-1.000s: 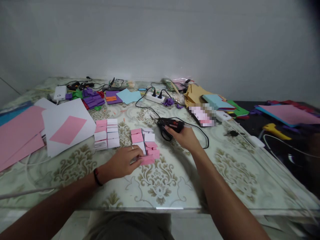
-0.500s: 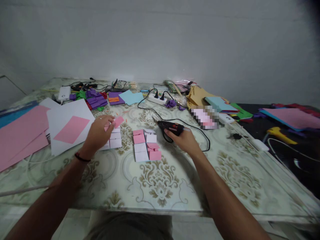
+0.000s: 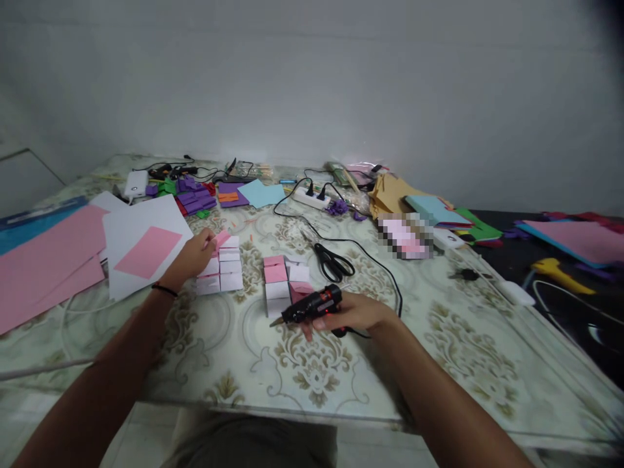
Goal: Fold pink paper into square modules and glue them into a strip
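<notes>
My right hand [image 3: 353,312] is closed around a black glue gun [image 3: 314,305], its nozzle pointing left and down over the table. Beneath the gun lies a card of pink and white folded paper squares [image 3: 277,273], partly covered by it. My left hand [image 3: 197,252] pinches a small pink paper piece [image 3: 221,239] at the top of a second card with white folded flaps [image 3: 230,273]. Black-handled scissors [image 3: 334,262] rest on the table just beyond the glue gun.
Pink sheets [image 3: 53,260] and white sheets [image 3: 141,221] lie at left. Purple paper pieces [image 3: 192,198], a blue sheet [image 3: 263,193] and a white power strip [image 3: 312,198] with plugs stand toward the back. The black cord [image 3: 365,250] curves across the right side. Brown paper [image 3: 390,192] lies back right.
My right hand has brought the glue gun left and toward me, over the near card, uncovering the scissors. The pink piece in my left hand has tilted and sits slightly lower against the far-left card.
</notes>
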Motion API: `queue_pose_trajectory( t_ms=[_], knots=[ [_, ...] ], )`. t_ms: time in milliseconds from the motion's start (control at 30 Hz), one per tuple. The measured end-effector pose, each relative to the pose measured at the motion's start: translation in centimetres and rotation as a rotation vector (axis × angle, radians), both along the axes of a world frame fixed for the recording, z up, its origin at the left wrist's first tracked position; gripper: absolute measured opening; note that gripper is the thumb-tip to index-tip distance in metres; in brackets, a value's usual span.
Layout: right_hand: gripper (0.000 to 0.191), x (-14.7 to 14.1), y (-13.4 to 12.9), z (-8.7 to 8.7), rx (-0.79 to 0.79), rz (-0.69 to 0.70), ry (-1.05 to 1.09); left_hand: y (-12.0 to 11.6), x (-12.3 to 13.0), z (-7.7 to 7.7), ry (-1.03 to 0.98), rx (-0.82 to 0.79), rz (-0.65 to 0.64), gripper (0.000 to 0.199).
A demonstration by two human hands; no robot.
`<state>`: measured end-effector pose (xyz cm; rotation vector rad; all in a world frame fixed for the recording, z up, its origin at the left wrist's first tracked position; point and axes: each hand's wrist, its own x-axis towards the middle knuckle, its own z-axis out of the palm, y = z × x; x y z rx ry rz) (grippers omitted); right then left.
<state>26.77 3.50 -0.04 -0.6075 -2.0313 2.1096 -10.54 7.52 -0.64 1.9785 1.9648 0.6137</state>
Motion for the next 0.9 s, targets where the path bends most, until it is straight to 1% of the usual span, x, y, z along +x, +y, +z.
queue_pose_trajectory(
  t_ms=[33,67,167,200,233,300,367,433,533,600,733,900],
  knots=[
    [0.045,-0.1,0.0,-0.1,0.048,-0.038,-0.014,-0.1,0.1,0.2,0.001,-0.006,-0.013,0.018],
    [0.046,-0.2,0.1,-0.2,0.095,-0.115,-0.031,-0.2,0.3,0.3,0.001,-0.012,-0.031,0.018],
    [0.049,-0.1,0.4,-1.0,0.211,-0.423,-0.077,-0.9,1.4,0.8,-0.012,-0.038,-0.115,0.018],
    [0.049,-0.1,0.5,-1.2,0.242,-0.505,-0.087,-1.2,1.8,0.8,-0.019,-0.048,-0.151,0.02],
    [0.047,-0.1,0.5,-1.4,0.266,-0.563,-0.099,-1.5,2.4,0.8,-0.028,-0.053,-0.188,0.021],
    [0.044,-0.2,0.4,-1.5,0.299,-0.614,-0.137,-2.1,3.4,0.6,-0.051,-0.057,-0.261,0.022],
    [0.042,-0.4,0.2,-1.4,0.326,-0.591,-0.163,-2.7,4.5,0.2,-0.078,-0.057,-0.322,0.022],
    [0.042,-0.8,-0.2,-1.1,0.349,-0.52,-0.16,-3.2,5.5,-0.2,-0.108,-0.038,-0.361,0.021],
    [0.041,-1.4,-0.7,-0.7,0.368,-0.423,-0.168,-3.9,6.8,-0.8,-0.149,-0.008,-0.371,0.021],
    [0.036,-1.8,-1.0,-0.4,0.386,-0.377,-0.191,-4.2,7.4,-0.9,-0.169,0.007,-0.364,0.02],
    [0.029,-2.7,-1.7,-0.2,0.426,-0.366,-0.192,-4.4,7.8,-1.0,-0.189,0.015,-0.354,0.019],
    [0.028,-3.4,-2.2,-0.5,0.401,-0.365,-0.21,-4.5,7.9,-0.9,-0.207,0.005,-0.366,0.017]
  ],
)
